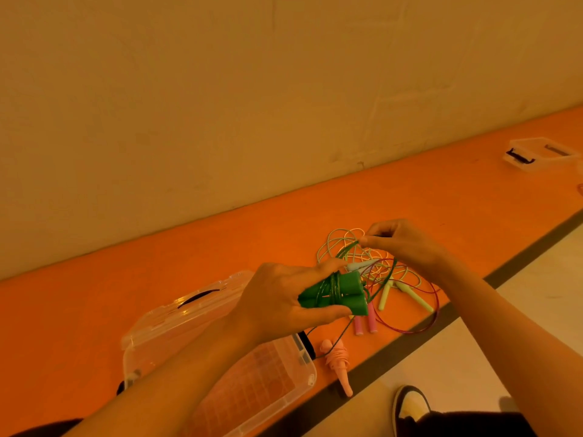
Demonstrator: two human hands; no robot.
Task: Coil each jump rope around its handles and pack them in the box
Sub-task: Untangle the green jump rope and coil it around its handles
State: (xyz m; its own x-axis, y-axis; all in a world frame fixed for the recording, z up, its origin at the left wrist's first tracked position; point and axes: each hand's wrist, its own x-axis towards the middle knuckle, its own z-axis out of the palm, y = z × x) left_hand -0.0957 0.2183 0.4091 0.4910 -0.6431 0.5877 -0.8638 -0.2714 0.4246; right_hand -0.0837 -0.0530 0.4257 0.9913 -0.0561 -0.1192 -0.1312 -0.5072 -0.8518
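My left hand (pixel 277 302) grips two green jump-rope handles (pixel 345 293) held side by side, with a few turns of green cord around them. My right hand (pixel 400 242) pinches that green cord (pixel 347 249) up and to the right of the handles. Below my left arm lies the clear plastic box (pixel 296 373), open, its lid (pixel 176 313) tilted back. A pink rope coiled around its handles (pixel 339 361) lies beside the box. Beyond the handles is a loose tangle of pale green cord (pixel 334 238), pale yellow-green handles (pixel 410 293), pink handles (pixel 366 321) and a dark red cord (pixel 419 329).
Everything rests on an orange ledge (pixel 94 310) along a plain wall. A dark strip (pixel 520 257) edges it toward the pale floor. A second clear box (pixel 536 152) sits far right. My shoe (pixel 410 405) shows at the bottom.
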